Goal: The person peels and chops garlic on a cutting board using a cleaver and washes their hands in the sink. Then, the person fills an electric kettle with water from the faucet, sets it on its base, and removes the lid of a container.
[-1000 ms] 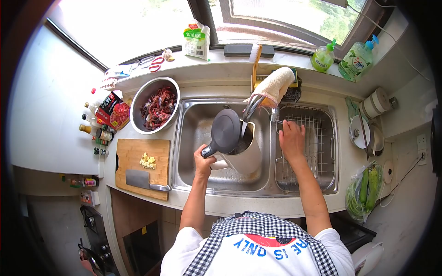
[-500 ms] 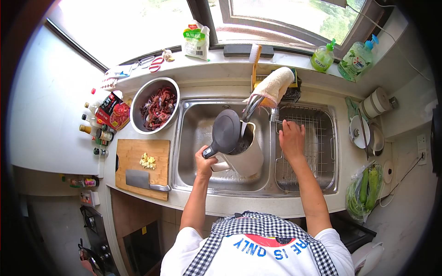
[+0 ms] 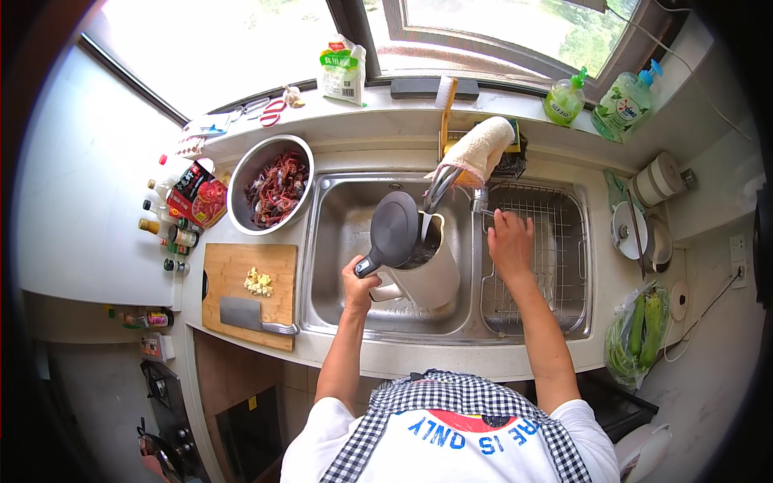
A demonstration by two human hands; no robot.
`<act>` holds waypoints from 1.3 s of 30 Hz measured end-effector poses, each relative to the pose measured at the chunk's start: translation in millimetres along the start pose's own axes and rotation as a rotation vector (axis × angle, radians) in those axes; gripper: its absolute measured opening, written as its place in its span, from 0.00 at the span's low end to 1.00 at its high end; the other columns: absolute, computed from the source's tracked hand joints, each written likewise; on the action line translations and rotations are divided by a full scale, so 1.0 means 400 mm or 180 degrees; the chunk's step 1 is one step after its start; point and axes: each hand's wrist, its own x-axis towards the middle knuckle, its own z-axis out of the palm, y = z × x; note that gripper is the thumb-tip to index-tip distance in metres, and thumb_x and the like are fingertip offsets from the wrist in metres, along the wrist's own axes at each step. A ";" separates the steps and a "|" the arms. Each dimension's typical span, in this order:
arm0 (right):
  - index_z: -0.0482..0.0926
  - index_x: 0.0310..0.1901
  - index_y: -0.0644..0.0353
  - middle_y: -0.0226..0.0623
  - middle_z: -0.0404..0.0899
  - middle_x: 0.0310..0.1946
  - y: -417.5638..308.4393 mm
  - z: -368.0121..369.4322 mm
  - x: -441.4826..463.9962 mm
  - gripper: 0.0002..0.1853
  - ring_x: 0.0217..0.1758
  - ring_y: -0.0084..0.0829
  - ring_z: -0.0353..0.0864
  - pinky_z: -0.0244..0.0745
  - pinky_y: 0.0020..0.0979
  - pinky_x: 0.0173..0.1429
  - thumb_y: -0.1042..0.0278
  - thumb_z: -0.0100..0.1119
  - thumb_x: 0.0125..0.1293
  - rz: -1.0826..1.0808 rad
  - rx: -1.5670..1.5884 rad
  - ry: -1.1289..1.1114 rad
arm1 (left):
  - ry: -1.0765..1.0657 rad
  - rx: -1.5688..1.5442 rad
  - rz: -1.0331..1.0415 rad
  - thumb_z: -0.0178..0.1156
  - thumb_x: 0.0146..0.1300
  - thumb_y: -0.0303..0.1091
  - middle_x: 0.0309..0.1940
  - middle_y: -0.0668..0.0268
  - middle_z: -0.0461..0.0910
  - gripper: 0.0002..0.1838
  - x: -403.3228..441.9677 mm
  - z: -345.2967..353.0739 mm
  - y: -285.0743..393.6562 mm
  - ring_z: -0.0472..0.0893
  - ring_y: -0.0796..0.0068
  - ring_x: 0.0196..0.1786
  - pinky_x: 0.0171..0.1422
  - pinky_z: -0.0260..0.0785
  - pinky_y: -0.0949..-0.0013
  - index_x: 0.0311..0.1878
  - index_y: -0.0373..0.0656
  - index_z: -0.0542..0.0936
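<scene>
My left hand (image 3: pixel 358 283) is closed round the handle of a white electric kettle (image 3: pixel 439 282), which is tilted in the left sink basin. Its dark lid (image 3: pixel 395 229) is raised. Water runs into the kettle from the faucet (image 3: pixel 443 187), whose spout is partly covered by a cream cloth (image 3: pixel 481 149). My right hand (image 3: pixel 511 245) is over the divider and right basin, fingers apart, with the index fingertip at the faucet lever (image 3: pixel 485 212). Whether it presses the lever is hard to see.
Left of the sink are a metal bowl of crayfish (image 3: pixel 278 189) and a cutting board (image 3: pixel 250 330) with a cleaver (image 3: pixel 241 313) and chopped pieces (image 3: pixel 258 282). A wire rack (image 3: pixel 555 217) sits in the right basin. Bagged green vegetables (image 3: pixel 636 330) lie at the right.
</scene>
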 end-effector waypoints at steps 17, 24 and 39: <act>0.74 0.55 0.57 0.33 0.74 0.44 0.000 -0.002 0.001 0.24 0.51 0.34 0.75 0.61 0.54 0.66 0.65 0.64 0.56 -0.0013 0.0021 0.0003 | 0.0008 0.0065 -0.0025 0.58 0.26 0.20 0.20 0.78 0.67 0.14 -0.001 0.000 0.001 0.65 0.85 0.23 0.27 0.55 0.76 0.24 0.43 0.73; 0.74 0.54 0.58 0.33 0.74 0.43 0.000 -0.002 0.001 0.23 0.51 0.35 0.75 0.61 0.53 0.66 0.65 0.64 0.56 -0.0030 -0.0012 0.0030 | -0.0005 0.0025 -0.0002 0.57 0.25 0.20 0.21 0.77 0.68 0.15 -0.003 0.008 0.022 0.66 0.84 0.24 0.28 0.57 0.76 0.25 0.42 0.74; 0.74 0.54 0.58 0.33 0.74 0.43 0.003 0.000 0.003 0.23 0.51 0.34 0.75 0.61 0.53 0.65 0.65 0.64 0.56 -0.0015 0.0014 0.0008 | -0.0085 -0.0107 0.0109 0.56 0.27 0.18 0.21 0.76 0.68 0.15 0.007 0.035 0.071 0.67 0.83 0.24 0.28 0.61 0.76 0.26 0.42 0.73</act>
